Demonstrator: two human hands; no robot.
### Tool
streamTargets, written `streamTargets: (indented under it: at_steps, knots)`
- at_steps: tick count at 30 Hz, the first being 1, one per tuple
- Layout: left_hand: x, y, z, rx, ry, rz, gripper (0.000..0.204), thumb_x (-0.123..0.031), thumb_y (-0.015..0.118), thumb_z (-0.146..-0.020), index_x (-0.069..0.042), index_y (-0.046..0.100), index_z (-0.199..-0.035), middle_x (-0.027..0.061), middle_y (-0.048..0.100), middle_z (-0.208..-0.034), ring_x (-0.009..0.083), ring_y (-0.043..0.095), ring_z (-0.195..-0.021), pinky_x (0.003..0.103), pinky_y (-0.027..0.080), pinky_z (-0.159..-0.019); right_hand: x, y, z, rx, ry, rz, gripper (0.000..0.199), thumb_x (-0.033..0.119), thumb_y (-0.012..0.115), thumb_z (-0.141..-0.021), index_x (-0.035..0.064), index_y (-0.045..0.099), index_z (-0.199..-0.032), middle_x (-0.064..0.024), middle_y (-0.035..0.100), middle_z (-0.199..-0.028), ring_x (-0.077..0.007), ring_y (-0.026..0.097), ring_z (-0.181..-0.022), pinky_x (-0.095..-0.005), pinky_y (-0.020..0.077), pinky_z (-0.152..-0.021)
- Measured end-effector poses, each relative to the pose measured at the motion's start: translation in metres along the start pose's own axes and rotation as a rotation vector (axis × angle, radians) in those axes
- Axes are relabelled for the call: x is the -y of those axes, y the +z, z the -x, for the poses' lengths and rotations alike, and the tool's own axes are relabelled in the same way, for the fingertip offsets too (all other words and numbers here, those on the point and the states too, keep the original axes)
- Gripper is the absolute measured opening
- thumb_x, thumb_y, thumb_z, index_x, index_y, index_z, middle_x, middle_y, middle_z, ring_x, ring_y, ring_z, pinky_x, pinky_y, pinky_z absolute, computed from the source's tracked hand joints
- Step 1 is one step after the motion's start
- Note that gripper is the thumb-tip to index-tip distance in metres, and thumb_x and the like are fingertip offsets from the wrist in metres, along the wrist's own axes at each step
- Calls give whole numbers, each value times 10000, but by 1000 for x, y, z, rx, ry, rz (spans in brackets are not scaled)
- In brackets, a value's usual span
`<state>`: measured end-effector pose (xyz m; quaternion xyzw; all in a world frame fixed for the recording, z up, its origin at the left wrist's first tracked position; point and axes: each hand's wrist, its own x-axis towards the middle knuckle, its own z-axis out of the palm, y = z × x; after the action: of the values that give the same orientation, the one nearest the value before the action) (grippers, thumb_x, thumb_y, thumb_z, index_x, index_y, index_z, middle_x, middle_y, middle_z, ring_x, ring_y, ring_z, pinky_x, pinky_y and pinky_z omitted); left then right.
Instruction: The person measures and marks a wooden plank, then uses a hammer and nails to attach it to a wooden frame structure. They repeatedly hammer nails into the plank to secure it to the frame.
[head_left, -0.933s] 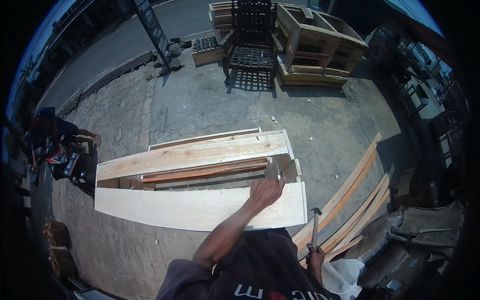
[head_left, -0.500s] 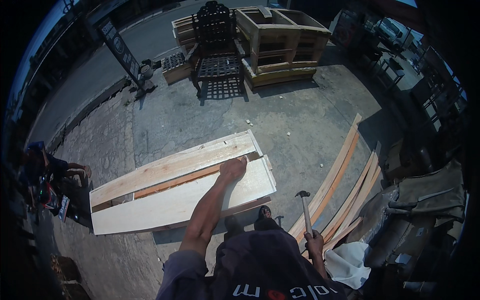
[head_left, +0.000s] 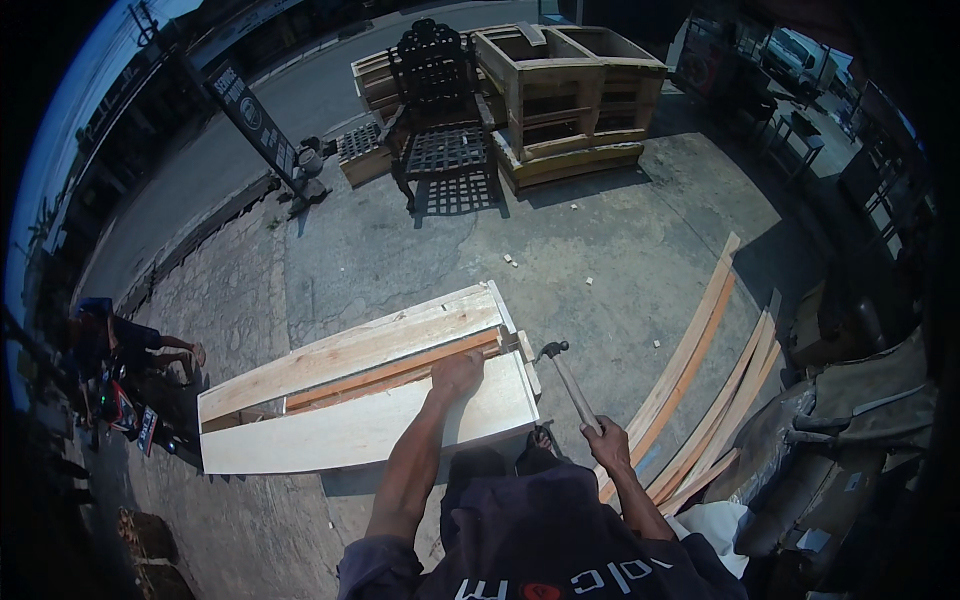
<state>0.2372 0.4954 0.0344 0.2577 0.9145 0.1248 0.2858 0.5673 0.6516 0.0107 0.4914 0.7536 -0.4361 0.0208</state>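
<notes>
Left fingers (head_left: pixel 472 363) partly hidden, shirt (head_left: pixel 545 525) cut off below

Beyond wooden frame (head_left: pixel 370 430), concrete floor (head_left: pixel 400 260) gives you passage; right of frame, hammer (head_left: pixel 576 390), then wood strips (head_left: pixel 699 335) obstruct you.

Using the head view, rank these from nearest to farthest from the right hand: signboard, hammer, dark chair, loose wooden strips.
1. Hammer: gripped in the right hand.
2. Loose wooden strips: just to its right, running ahead.
3. Dark chair: well ahead, leftward.
4. Signboard: ahead, farthest left.
</notes>
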Motion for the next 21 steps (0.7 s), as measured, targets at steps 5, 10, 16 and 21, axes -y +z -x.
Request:
streamTargets:
  at_steps: [5, 10, 16, 21]
  knots:
    - [-4, 17, 38, -98, 60, -42, 692, -449, 323, -1084, 30, 783, -893, 255, 759, -932, 442, 726, -966, 554, 504, -973, 71, 12, -33, 148, 34, -156, 577, 497, 724, -917, -13, 640, -1173, -179, 685, -819, -270, 680, -688, -418, 535, -634]
    - [-2, 21, 75, -258, 145, 40, 659, -405, 362, -1076, 1, 743, -724, 248, 694, -680, 426, 714, -711, 545, 532, -836, 128, 40, -24, 307, -65, -372, 438, 363, 784, -912, 11, 602, -1097, -49, 600, -691, -143, 542, -477, -324, 426, -428]
    - [-2, 34, 101, -289, 176, 73, 655, -426, 448, -1061, -22, 727, -627, 249, 658, -616, 407, 685, -623, 526, 500, -788, 131, 37, -5, 457, -76, -381, 446, 273, 789, -901, -14, 629, -1202, -50, 665, -754, -107, 534, -465, -280, 385, -395]
    - [-2, 55, 121, -365, 195, 76, 670, -423, 450, -1063, -15, 706, -598, 242, 634, -578, 412, 662, -593, 515, 492, -822, 101, 28, -1, 589, -92, -416, 370, 191, 799, -878, -13, 656, -1151, -52, 678, -758, -104, 554, -474, -274, 397, -400]
